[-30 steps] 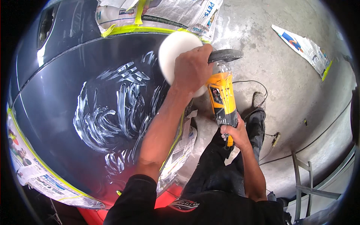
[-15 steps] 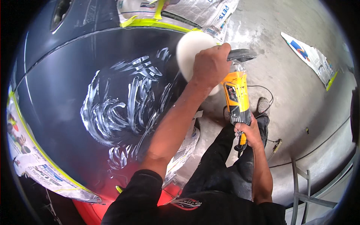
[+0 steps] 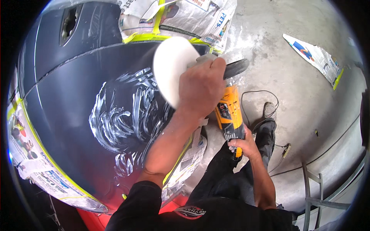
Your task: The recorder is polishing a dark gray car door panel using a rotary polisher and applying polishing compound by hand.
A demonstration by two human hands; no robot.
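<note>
A yellow and black electric polisher (image 3: pixel 230 107) is held in both hands. My left hand (image 3: pixel 202 86) is closed round its front, by the black loop handle (image 3: pixel 236 68). My right hand (image 3: pixel 246 144) wraps the rear grip, near the cord end. The round white polishing pad (image 3: pixel 169 69) faces the dark car panel (image 3: pixel 61 111), tilted at the panel's far right side; whether it touches the paint I cannot tell. White compound streaks (image 3: pixel 111 123) lie in curved smears across the panel's middle, partly hidden by my left forearm.
Newspaper (image 3: pixel 192 23) fixed with yellow-green tape masks the panel's far edge, and more newspaper (image 3: pixel 42 165) covers the left edge. A loose newspaper sheet (image 3: pixel 316 57) lies on the concrete floor (image 3: pixel 300 111). A cord (image 3: pixel 266 92) trails by my feet. A metal frame (image 3: pixel 314 192) stands lower right.
The polisher and both hands have moved left, bringing the white pad further over the panel. The view has shifted slightly. Both hands keep their hold.
</note>
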